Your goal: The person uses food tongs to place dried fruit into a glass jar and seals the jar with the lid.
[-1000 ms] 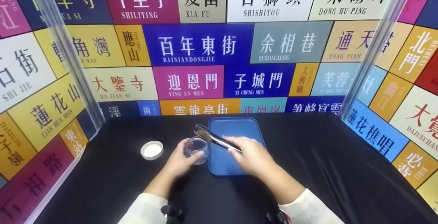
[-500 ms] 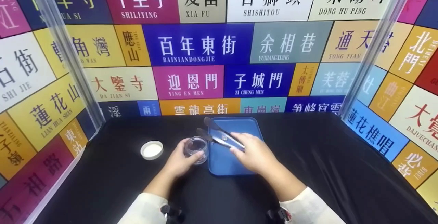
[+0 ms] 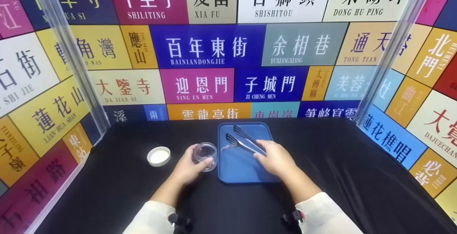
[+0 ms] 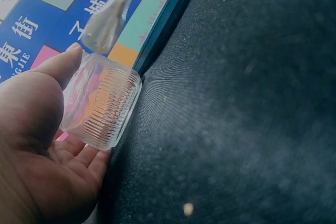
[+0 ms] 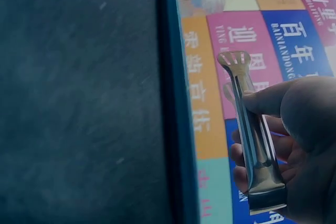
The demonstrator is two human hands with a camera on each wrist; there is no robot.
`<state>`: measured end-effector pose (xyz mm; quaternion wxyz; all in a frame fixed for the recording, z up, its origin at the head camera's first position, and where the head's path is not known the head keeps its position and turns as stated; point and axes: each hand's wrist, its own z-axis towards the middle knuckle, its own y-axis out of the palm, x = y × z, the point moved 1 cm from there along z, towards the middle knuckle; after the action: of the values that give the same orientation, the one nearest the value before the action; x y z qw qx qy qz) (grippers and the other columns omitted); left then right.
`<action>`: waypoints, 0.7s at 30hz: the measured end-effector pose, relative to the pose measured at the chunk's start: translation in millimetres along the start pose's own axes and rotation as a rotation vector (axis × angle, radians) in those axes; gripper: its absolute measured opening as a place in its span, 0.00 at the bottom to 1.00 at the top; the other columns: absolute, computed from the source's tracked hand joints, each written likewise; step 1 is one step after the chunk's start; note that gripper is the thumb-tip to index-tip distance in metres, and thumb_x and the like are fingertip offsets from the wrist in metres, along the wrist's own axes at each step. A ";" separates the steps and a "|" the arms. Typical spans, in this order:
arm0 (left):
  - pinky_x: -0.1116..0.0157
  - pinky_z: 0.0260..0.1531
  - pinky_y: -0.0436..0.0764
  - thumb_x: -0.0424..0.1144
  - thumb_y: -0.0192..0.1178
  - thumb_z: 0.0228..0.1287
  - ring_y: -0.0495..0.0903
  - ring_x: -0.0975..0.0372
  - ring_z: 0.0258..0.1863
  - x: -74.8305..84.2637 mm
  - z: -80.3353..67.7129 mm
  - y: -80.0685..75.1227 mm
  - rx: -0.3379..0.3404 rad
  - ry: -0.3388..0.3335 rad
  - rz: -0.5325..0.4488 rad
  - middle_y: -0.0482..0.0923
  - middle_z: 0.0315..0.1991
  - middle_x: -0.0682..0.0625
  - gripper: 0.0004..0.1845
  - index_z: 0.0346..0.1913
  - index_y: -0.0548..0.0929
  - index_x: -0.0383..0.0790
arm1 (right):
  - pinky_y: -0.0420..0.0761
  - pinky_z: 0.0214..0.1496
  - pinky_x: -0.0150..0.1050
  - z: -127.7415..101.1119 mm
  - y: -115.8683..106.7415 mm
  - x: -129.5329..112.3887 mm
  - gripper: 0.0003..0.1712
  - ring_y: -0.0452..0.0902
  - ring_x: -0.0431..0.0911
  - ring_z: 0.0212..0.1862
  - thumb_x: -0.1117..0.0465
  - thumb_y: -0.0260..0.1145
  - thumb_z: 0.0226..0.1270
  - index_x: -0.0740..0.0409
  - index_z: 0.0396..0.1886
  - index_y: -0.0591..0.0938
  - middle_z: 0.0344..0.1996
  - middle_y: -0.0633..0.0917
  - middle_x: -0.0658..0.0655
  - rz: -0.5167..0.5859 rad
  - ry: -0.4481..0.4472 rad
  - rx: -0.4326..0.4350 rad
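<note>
Tongs (image 3: 245, 142) of bright metal are gripped near their hinged end by the right hand (image 3: 276, 161), whose fingers are curled round the two arms. The slotted tips are spread apart and point toward eleven o'clock over the blue tray (image 3: 235, 173). In the right wrist view the tongs (image 5: 251, 129) are seen end-on against the thumb and fingers of the same hand (image 5: 294, 145), with the tray's dark rim (image 5: 176, 129) running along at nine o'clock of them. A small pale scrap (image 3: 226, 147) lies on the tray just beside the nearer tip; what it is cannot be told, possibly a bit of something dropped.

At nine o'clock of the tray, touching or nearly touching its edge, a clear jar (image 3: 205, 154) is held by the left hand (image 3: 189, 169), the thumb and fingers being wrapped round its side. The jar's mouth is uncovered. From the left wrist the jar (image 4: 102, 106) is shown with ribbed thread at its neck, cradled in the palm of that hand (image 4: 37, 150), and one tong tip (image 4: 105, 24) is seen blurred above it.

A white lid (image 3: 159, 155) rests on the black cloth (image 3: 357, 177) at nine o'clock of the jar, well apart from both hands. Coloured sign panels (image 3: 207, 46) are set round the table at twelve, nine and three o'clock.
</note>
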<state>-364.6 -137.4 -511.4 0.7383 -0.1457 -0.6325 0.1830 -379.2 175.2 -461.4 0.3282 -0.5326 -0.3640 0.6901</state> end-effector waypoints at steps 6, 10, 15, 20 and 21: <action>0.42 0.77 0.72 0.51 0.77 0.64 0.78 0.43 0.71 -0.8 0.2 -0.3 -0.003 0.004 -0.007 0.77 0.71 0.34 0.46 0.78 0.67 0.36 | 0.70 0.81 0.61 4.5 5.4 12.5 0.32 0.73 0.62 0.77 0.52 0.69 0.78 0.56 0.76 0.77 0.73 0.80 0.65 -0.033 0.006 -0.008; 0.42 0.77 0.72 0.51 0.77 0.64 0.78 0.43 0.71 -0.5 0.2 -0.7 -0.002 0.006 -0.007 0.77 0.71 0.34 0.47 0.78 0.67 0.35 | 0.72 0.80 0.62 5.7 7.8 16.7 0.31 0.76 0.62 0.75 0.53 0.70 0.77 0.57 0.74 0.79 0.71 0.82 0.65 -0.068 -0.013 -0.052; 0.41 0.77 0.71 0.52 0.77 0.64 0.77 0.42 0.71 -0.1 0.1 -0.8 0.001 0.002 0.004 0.77 0.72 0.34 0.47 0.78 0.67 0.36 | 0.75 0.78 0.61 5.7 10.5 19.6 0.28 0.80 0.62 0.71 0.54 0.71 0.76 0.58 0.72 0.81 0.68 0.85 0.64 -0.077 -0.041 -0.081; 0.41 0.77 0.72 0.52 0.77 0.64 0.77 0.42 0.71 -0.5 0.0 -0.3 0.000 -0.003 0.006 0.77 0.72 0.35 0.47 0.78 0.67 0.36 | 0.74 0.78 0.60 5.7 11.3 20.4 0.27 0.79 0.61 0.72 0.55 0.70 0.77 0.56 0.72 0.81 0.69 0.84 0.63 -0.070 -0.025 -0.086; 0.41 0.77 0.71 0.52 0.77 0.64 0.77 0.42 0.71 -0.5 0.1 -0.3 -0.001 -0.004 0.007 0.77 0.72 0.35 0.47 0.78 0.67 0.36 | 0.74 0.79 0.60 5.7 11.2 20.1 0.27 0.79 0.61 0.72 0.55 0.70 0.77 0.55 0.72 0.81 0.69 0.84 0.62 -0.066 -0.015 -0.085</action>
<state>-364.8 -137.9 -511.7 0.7364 -0.1478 -0.6335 0.1858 -389.8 185.4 -479.9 0.3250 -0.5284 -0.4126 0.6670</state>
